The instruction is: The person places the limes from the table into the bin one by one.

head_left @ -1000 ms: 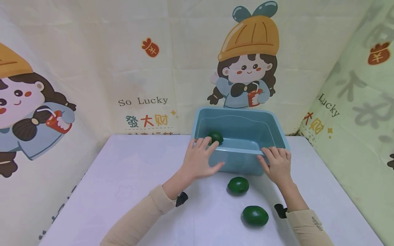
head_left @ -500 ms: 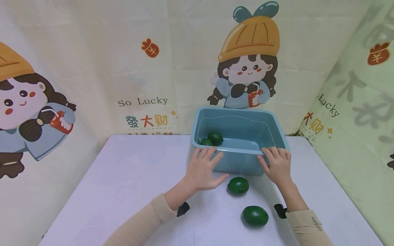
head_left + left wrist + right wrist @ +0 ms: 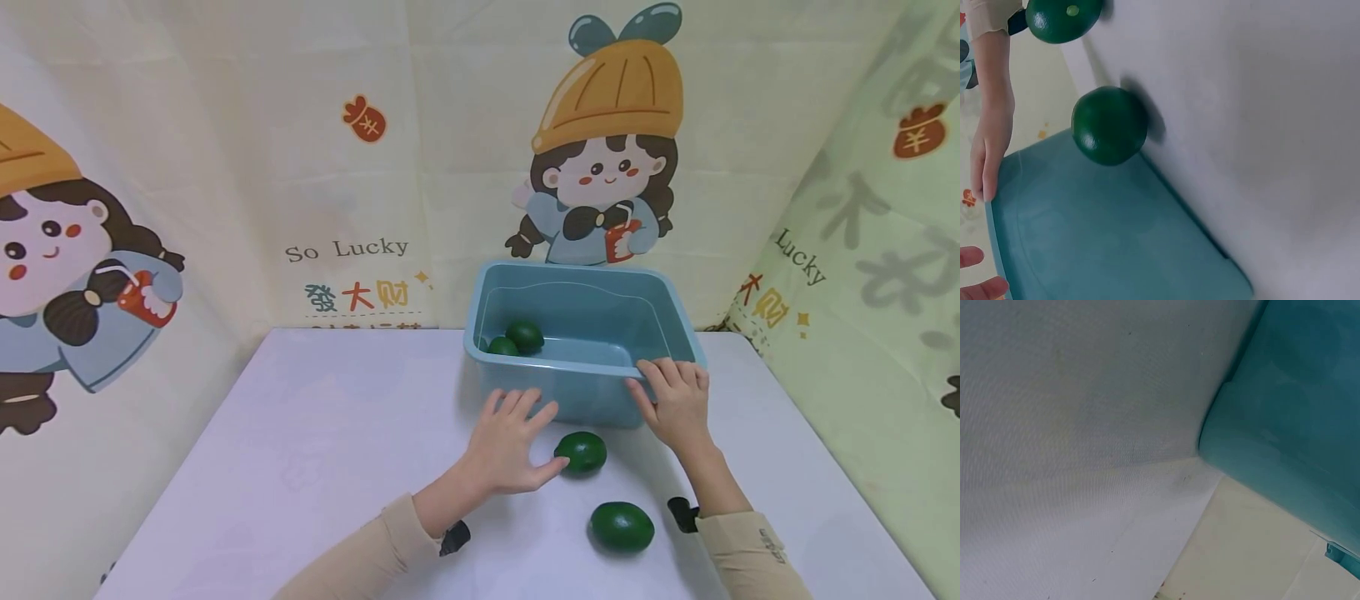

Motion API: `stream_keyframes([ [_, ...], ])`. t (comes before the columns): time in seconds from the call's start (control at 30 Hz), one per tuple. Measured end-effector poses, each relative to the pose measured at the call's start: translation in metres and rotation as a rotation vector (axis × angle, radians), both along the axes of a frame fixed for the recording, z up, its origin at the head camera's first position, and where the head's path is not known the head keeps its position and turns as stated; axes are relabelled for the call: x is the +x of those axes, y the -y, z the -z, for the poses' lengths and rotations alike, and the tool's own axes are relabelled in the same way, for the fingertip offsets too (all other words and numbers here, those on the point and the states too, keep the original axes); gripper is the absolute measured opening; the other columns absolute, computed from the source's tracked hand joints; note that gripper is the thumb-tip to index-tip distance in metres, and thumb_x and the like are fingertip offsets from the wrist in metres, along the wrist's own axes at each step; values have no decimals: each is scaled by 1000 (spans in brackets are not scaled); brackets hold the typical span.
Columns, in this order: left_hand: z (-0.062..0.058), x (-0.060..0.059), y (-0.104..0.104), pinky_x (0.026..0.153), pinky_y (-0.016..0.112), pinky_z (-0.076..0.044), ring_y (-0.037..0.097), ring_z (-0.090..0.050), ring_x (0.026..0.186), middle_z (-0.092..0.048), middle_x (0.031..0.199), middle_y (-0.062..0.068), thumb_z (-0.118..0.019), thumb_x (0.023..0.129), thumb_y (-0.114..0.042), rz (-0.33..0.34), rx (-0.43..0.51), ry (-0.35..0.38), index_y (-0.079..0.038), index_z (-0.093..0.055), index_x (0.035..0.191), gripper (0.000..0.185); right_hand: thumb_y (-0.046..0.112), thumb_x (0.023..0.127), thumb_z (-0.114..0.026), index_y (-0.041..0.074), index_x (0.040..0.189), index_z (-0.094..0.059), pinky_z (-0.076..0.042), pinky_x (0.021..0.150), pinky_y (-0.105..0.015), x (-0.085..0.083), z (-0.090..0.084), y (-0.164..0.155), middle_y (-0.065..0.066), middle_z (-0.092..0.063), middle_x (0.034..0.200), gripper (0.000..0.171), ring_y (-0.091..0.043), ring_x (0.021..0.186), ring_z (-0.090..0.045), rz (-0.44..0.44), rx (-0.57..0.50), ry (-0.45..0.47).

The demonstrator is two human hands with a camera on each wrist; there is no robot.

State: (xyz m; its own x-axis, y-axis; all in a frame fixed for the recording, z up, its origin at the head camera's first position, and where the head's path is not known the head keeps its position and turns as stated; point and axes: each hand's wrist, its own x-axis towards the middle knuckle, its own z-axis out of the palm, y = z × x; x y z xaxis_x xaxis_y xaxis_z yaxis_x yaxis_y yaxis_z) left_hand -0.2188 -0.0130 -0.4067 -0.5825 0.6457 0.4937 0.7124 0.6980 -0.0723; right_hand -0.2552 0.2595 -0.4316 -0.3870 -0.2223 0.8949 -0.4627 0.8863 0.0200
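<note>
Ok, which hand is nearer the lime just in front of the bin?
Left. The left hand is just left of that lime, its thumb overlapping the edge in the head view; the right hand is farther off to the right, on the rim of the bin.

creased pale cloth (image 3: 465, 125) with cartoon prints surrounds a whitish tabletop (image 3: 337, 417) on three sides.

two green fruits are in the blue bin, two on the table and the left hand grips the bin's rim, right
Wrong hand: the head view shows the right hand, not the left hand, gripping the rim of the blue bin. Two green fruits are inside and two on the table.
</note>
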Motion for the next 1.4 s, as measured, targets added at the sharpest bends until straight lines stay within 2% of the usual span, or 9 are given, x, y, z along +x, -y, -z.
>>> stream_keyframes([
  [0.37, 16, 11, -10, 87, 37, -34, 14, -46, 99, -50, 114, -2, -54, 74, -63, 26, -11, 31, -26, -54, 119, 58, 42, 94, -42, -1, 91, -61, -26, 72, -53, 2, 2, -1, -18, -55, 83, 47, -36, 73, -41, -5, -2, -8],
  [0.7, 33, 22, -21, 87, 37, -34, 14, -46, 98, -49, 116, -1, -53, 73, -66, 54, -40, 26, -26, -52, 119, 60, 41, 93, -43, -1, 92, -61, -26, 71, -52, 1, 5, -2, -18, -55, 83, 46, -36, 73, -41, -11, -4, -24],
  [1.03, 50, 28, -27, 86, 40, -36, 13, -46, 97, -49, 112, -2, -51, 74, -66, 75, -91, 0, -26, -52, 120, 60, 40, 93, -43, -1, 92, -61, -26, 71, -52, 2, 6, -3, -18, -55, 83, 45, -36, 72, -41, -16, -4, -45],
  [1.4, 63, 38, -36, 87, 41, -39, 13, -46, 100, -47, 115, -3, -48, 76, -67, 89, -144, 62, -27, -49, 124, 62, 40, 93, -44, -1, 92, -61, -26, 70, -52, 1, 8, -2, -18, -55, 83, 45, -35, 71, -41, -24, 4, -63],
])
